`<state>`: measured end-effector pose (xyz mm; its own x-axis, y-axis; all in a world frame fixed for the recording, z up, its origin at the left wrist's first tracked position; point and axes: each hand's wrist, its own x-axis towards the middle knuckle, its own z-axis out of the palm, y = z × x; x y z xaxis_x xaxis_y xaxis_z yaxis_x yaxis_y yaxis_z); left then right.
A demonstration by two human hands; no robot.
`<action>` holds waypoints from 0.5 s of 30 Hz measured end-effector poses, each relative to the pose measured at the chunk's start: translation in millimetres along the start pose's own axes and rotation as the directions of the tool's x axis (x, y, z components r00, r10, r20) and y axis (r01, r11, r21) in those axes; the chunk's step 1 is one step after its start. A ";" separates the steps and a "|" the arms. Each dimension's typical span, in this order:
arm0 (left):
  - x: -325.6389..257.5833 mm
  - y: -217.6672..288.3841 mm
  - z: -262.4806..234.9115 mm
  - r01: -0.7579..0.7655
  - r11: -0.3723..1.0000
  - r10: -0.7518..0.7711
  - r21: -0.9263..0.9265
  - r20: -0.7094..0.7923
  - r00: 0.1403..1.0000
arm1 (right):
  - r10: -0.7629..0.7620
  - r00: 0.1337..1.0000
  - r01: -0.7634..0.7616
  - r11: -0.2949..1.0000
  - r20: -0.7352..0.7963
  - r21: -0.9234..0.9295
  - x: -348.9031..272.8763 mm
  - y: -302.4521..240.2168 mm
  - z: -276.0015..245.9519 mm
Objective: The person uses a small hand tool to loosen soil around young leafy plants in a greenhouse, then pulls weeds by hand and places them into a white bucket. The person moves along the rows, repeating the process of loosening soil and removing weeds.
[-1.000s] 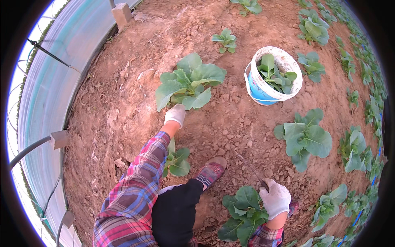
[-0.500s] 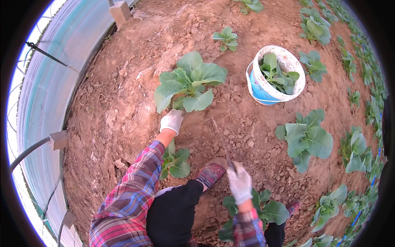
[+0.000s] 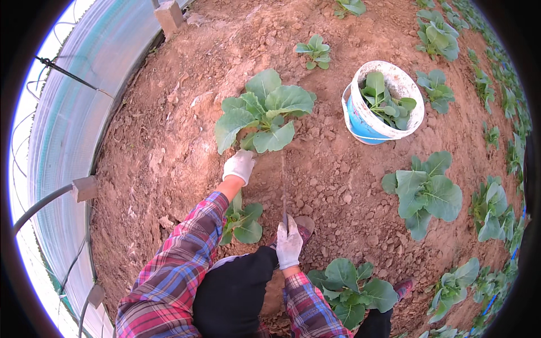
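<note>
The leafy green plant (image 3: 264,115) stands rooted in reddish-brown soil, its broad, pale-veined leaves spread in a loose rosette. The gloved left hand (image 3: 239,166) rests at its base, under the lowest leaves on the near side. A thin, straight blade-like tool (image 3: 283,188) points from the gloved right hand (image 3: 289,244) up towards the plant, its tip just short of the lowest leaf.

Matt cloth gloves (image 3: 239,166), plaid cloth sleeves (image 3: 174,270), a smooth plastic bucket (image 3: 360,121), rough crumbly soil (image 3: 332,180).
</note>
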<state>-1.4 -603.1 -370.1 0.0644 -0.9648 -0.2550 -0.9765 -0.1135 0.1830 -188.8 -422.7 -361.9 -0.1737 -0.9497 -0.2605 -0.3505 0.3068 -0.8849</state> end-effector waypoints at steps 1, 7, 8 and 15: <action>1.2 2.5 0.3 0.007 1.000 -0.007 0.004 0.018 1.000 | -0.011 1.000 0.011 1.000 0.018 -0.016 -0.6 3.8 0.2; 3.0 5.6 -2.9 0.017 0.999 -0.019 0.039 0.042 0.999 | 0.119 0.978 -0.070 0.960 0.169 -0.271 6.7 2.0 -4.1; 3.6 3.4 -5.2 0.018 0.998 -0.020 0.054 0.037 0.999 | 0.128 0.973 -0.063 0.948 0.194 -0.312 7.6 1.7 -10.1; 11.2 -13.6 -14.8 0.034 0.994 -0.039 0.108 0.042 0.998 | 0.054 0.995 -0.042 0.989 0.083 -0.139 -19.2 23.2 -35.8</action>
<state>15.7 -615.9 -361.4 0.0936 -0.9488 -0.3016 -0.9903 -0.1201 0.0703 -226.6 -395.1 -363.6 -0.1149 -0.9337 -0.3391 -0.4674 0.3520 -0.8109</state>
